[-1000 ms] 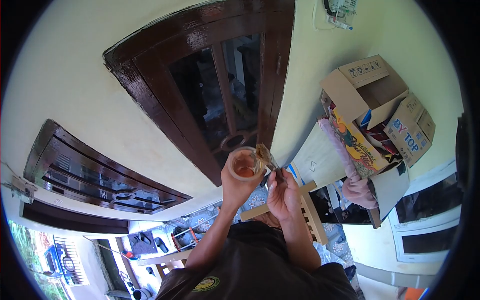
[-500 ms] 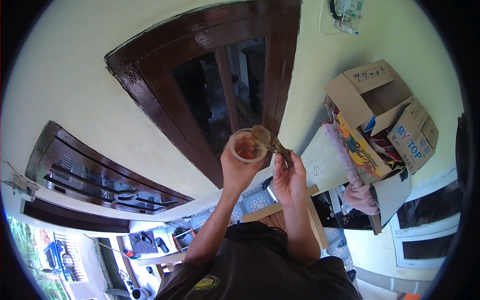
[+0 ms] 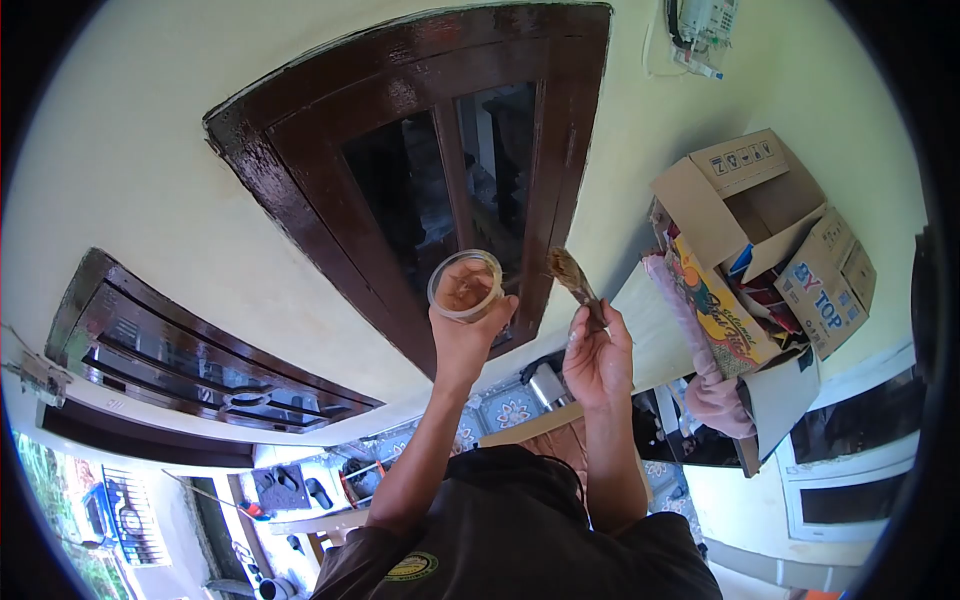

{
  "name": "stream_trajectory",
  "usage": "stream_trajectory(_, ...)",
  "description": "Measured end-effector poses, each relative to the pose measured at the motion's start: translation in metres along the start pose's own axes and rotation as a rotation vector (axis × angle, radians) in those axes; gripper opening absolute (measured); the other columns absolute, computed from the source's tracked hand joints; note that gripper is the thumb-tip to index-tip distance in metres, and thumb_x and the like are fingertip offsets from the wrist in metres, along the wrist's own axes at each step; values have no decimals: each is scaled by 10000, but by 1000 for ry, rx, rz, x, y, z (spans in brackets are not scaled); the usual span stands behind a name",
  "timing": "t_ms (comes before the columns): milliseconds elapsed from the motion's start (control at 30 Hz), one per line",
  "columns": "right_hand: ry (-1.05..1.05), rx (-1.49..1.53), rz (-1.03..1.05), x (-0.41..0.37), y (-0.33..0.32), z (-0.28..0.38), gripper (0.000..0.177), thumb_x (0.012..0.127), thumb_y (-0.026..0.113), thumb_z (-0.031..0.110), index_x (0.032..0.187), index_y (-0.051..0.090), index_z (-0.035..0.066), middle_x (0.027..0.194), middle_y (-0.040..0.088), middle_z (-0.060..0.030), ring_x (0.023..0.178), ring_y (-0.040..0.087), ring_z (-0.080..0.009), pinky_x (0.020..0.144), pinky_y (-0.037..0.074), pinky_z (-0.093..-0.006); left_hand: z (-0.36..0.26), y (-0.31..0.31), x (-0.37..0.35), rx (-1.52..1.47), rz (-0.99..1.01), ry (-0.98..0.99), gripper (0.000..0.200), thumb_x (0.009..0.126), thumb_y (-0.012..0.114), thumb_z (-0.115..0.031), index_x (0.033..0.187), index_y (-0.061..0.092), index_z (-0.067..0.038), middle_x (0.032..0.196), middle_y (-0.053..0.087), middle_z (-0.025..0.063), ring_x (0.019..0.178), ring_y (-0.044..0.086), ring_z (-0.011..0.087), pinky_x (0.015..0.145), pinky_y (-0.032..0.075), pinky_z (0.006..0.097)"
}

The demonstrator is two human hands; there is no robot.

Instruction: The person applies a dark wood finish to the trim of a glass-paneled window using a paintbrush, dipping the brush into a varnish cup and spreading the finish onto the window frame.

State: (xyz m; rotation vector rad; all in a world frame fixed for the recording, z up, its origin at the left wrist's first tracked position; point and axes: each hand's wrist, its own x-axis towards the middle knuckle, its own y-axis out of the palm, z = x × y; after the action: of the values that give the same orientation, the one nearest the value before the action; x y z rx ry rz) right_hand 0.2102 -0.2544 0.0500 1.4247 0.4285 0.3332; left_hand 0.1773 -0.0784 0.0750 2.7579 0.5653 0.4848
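Observation:
A clear plastic cup (image 3: 466,286) with some brownish liquid at its bottom is gripped from below by my left hand (image 3: 468,338). My right hand (image 3: 599,362) pinches the handle of a paintbrush (image 3: 574,278), its brown bristles pointing up and to the left. Brush and cup are apart, with a gap between them. Behind both stands a window with a glossy dark brown wooden frame (image 3: 285,165) and dark glass panes, set in a pale wall.
Cardboard boxes (image 3: 700,205) are stacked at the right, with a pink cloth (image 3: 718,400) hanging beside them. A second brown-framed window (image 3: 200,350) is at the left. An electric meter (image 3: 705,25) hangs at the upper right. Patterned floor tiles (image 3: 512,412) lie below.
The brush has moved right, away from the cup's rim where its bristles were. My left hand has shifted slightly left and up with the cup, which tilts differently.

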Motion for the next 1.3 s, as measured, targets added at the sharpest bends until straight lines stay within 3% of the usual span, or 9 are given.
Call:
stream_trajectory(133, 28, 130, -4, 6, 8, 4, 251, 983, 500, 207, 1043, 624, -3, 957, 696, -142, 868, 699, -225, 713, 617, -311, 1, -4, 0, -406, 30, -261, 509, 772, 688, 19, 1217, 472, -105, 976, 572, 40, 920, 605, 152, 774, 540, 358)
stream_trajectory(300, -128, 115, 109, 42, 30, 25, 226, 980, 518, 180, 1089, 614, 7, 1044, 677, -135, 965, 673, -203, 770, 609, -304, 6, -17, -15, -476, 96, -265, 524, 791, 673, -26, 1253, 442, -110, 1005, 556, 34, 949, 597, 167, 803, 541, 430)
stream_trajectory(567, -1118, -551, 125, 114, 126, 30, 293, 899, 656, 109, 1128, 550, -40, 987, 666, -134, 927, 682, -216, 798, 572, -270, 13, -88, -55, -235, -43, -135, 486, 725, 620, 127, 1145, 485, -78, 965, 546, 48, 901, 608, 180, 807, 543, 354)
stream_trajectory(800, -1545, -834, 160, 179, 148, 17, 217, 884, 669, 51, 1063, 611, -57, 934, 667, -99, 806, 626, -108, 708, 520, -220, -4, -130, -81, -120, -280, -22, 475, 707, 603, 105, 1132, 498, -80, 960, 539, 53, 897, 574, 164, 797, 535, 351)
stream_trajectory(933, -1470, -1066, 62, 184, 138, -8, 194, 864, 698, 78, 1041, 657, 11, 916, 677, -94, 799, 635, -103, 699, 513, -231, -6, -138, -90, -99, -376, -37, 485, 710, 612, 84, 1142, 492, -102, 968, 532, 37, 905, 570, 155, 791, 536, 359)
stream_trajectory(967, -1680, -1262, 105, 193, 128, -12, 183, 847, 711, 84, 1014, 669, 21, 870, 677, -102, 764, 648, -125, 683, 515, -254, -6, -139, -91, -101, -378, -39, 485, 710, 612, 84, 1142, 492, -102, 968, 532, 37, 905, 570, 155, 791, 536, 359)
stream_trajectory(1133, -1521, -1120, 355, 163, 125, -42, 183, 849, 708, 90, 999, 656, -1, 821, 667, -77, 739, 638, -119, 675, 501, -243, 0, -140, -92, -71, -378, -58, 484, 707, 626, 56, 1142, 487, -104, 974, 528, 42, 893, 563, 160, 790, 531, 369)
stream_trajectory(1233, -1323, -1082, 172, 178, 131, -10, 207, 857, 710, 103, 1023, 647, -4, 858, 671, -53, 764, 621, -83, 668, 487, -213, 7, -153, -97, -49, -323, -51, 518, 767, 646, 51, 1220, 458, -115, 1029, 524, 34, 941, 557, 153, 810, 522, 377)
stream_trajectory(1300, -1474, -1102, 109, 197, 130, 26, 214, 872, 695, 97, 1045, 636, -14, 887, 666, -53, 800, 608, -70, 686, 498, -204, 5, -150, -99, -64, -370, -52, 504, 735, 634, 52, 1184, 467, -107, 1006, 527, 41, 914, 559, 159, 799, 526, 373)
